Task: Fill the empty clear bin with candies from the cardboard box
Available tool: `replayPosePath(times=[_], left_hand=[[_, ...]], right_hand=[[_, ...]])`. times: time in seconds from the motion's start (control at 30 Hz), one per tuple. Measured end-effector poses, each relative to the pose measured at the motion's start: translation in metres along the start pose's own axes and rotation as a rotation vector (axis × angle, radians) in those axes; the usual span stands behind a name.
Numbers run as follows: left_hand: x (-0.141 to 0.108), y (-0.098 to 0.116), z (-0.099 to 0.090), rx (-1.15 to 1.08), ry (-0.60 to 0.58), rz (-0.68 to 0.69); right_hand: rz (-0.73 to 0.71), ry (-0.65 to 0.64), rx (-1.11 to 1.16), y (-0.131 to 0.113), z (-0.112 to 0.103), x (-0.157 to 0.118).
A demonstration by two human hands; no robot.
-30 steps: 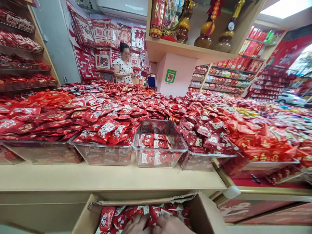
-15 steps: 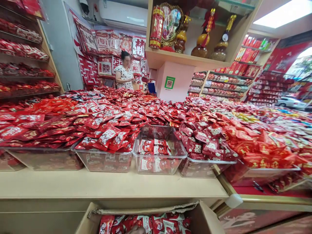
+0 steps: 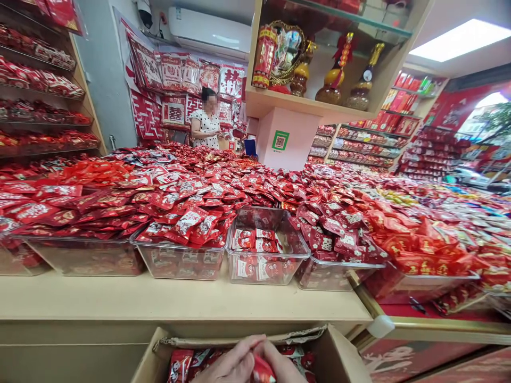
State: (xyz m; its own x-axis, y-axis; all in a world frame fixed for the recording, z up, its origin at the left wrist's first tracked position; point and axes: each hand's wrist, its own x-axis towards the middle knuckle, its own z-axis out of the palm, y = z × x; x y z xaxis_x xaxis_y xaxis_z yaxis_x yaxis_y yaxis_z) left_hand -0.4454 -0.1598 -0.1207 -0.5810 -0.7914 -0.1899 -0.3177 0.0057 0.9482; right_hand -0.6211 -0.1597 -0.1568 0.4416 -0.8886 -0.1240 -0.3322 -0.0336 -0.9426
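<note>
At the bottom of the head view my left hand (image 3: 231,364) and my right hand (image 3: 278,361) meet over an open cardboard box (image 3: 345,354). Their fingers curl together around a red candy packet (image 3: 262,371), which shows only in part between them. More red packets (image 3: 180,364) lie inside the box beneath and beside my hands. Beyond the box, on the counter (image 3: 179,300), stands a clear plastic bin (image 3: 296,247) with a few small red-and-white packets (image 3: 264,241) low inside it.
Neighbouring bins heaped with red packets (image 3: 187,218), maroon packets (image 3: 335,226) and orange-red packets (image 3: 423,242) flank that bin. A gold-edged rail with a pale corner guard (image 3: 381,326) runs to the right. Behind the heaps, a person (image 3: 205,119) stands near a display cabinet (image 3: 287,103).
Both my hands have come into view over the box, closing on a red packet; earlier only a bit of a finger showed at the bottom edge. The view has tilted slightly.
</note>
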Motion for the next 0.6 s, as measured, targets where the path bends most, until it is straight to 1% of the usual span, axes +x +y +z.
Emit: replayPosePath(times=[0.13, 0.2, 0.27, 0.33, 0.43, 0.47, 0.53, 0.6], left_hand=[[0.004, -0.004, 0.011, -0.166, 0.019, 0.1], [0.007, -0.004, 0.016, -0.251, 0.041, 0.133], [0.008, -0.001, 0.018, -0.329, 0.097, 0.14], [0.01, 0.004, 0.018, -0.382, 0.165, 0.152], [0.012, 0.011, 0.017, -0.466, 0.199, 0.172], [0.013, 0.012, 0.016, -0.481, 0.202, 0.169], [0.013, 0.014, 0.017, -0.483, 0.217, 0.153], [0.013, 0.015, 0.018, -0.452, 0.248, 0.146]], right_hand=[[0.034, 0.095, 0.131, -0.003, 0.005, -0.006], [-0.032, 0.126, 0.214, -0.008, 0.009, -0.013], [-0.15, 0.128, 0.324, -0.017, 0.012, -0.02], [-0.206, 0.123, 0.464, -0.029, 0.011, -0.026], [-0.148, 0.122, 0.61, -0.043, 0.006, -0.03], [-0.127, 0.13, 0.613, -0.044, 0.004, -0.031], [-0.107, 0.165, 0.547, -0.043, 0.002, -0.03], [-0.109, 0.251, 0.419, -0.04, -0.001, -0.029]])
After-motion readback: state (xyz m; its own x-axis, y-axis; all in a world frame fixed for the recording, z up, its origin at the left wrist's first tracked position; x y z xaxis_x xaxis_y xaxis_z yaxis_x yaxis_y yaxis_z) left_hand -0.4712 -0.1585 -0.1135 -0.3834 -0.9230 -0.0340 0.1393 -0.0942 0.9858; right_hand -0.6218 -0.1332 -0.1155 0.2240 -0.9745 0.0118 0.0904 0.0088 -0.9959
